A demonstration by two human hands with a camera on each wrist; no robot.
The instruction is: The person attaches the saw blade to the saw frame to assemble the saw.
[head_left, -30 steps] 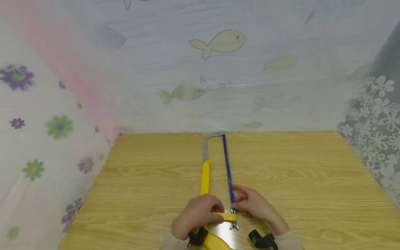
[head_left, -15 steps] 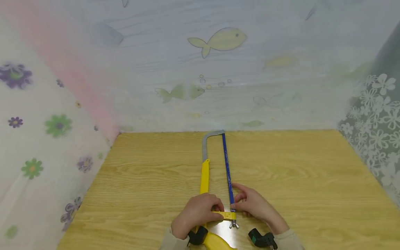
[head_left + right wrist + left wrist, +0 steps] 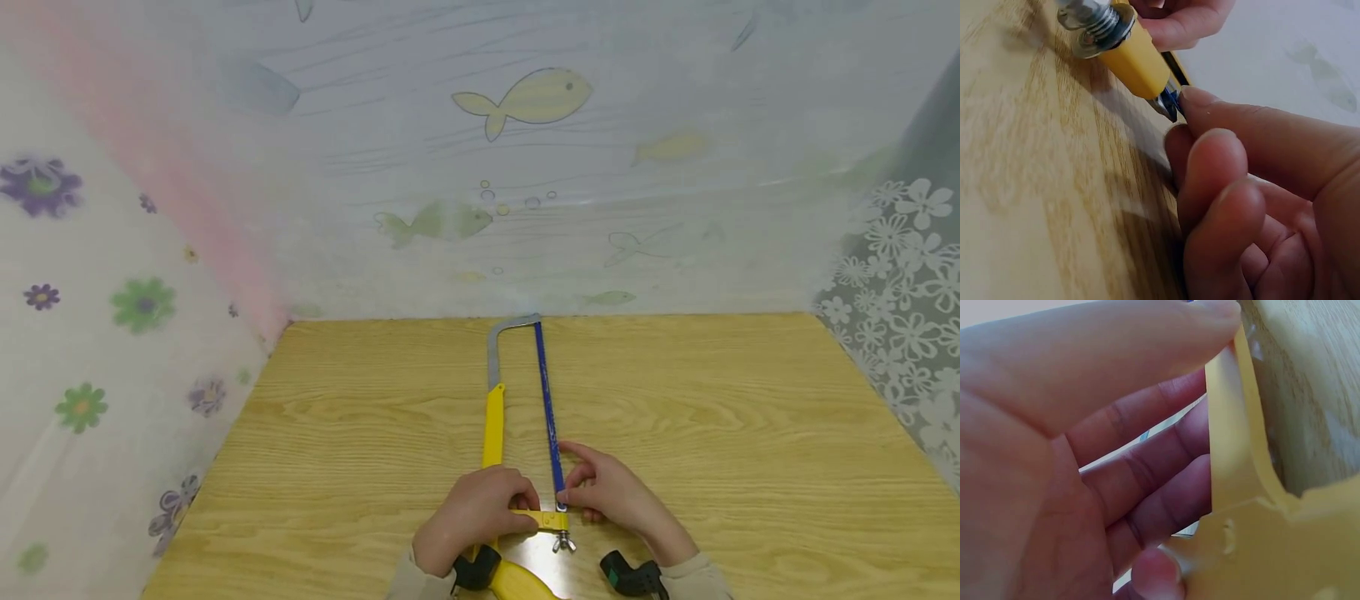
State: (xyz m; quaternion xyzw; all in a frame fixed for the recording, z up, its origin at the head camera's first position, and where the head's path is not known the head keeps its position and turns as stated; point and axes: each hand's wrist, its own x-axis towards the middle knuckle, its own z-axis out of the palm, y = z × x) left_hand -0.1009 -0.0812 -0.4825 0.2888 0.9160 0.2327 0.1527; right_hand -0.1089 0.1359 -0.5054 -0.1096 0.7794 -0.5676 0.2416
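Observation:
A hacksaw with a yellow and grey frame (image 3: 492,425) lies on the wooden table in the head view, its grey tip at the back wall. Its blue blade (image 3: 548,400) runs along the right side. My left hand (image 3: 480,508) grips the near yellow arm of the frame; in the left wrist view the thumb lies along the yellow metal (image 3: 1229,437). With thumb and fingers, my right hand (image 3: 618,496) pinches the blade's near end, beside its mount. A silver wing nut (image 3: 563,542) sticks out below the mount. The yellow handle (image 3: 521,581) is partly hidden by the left wrist.
The wooden table (image 3: 712,408) meets a wall (image 3: 360,275) painted with fish at the back. Flower-patterned surfaces stand at left and right. A black wrist camera (image 3: 476,568) sits at the left wrist, another black camera (image 3: 632,575) at the right.

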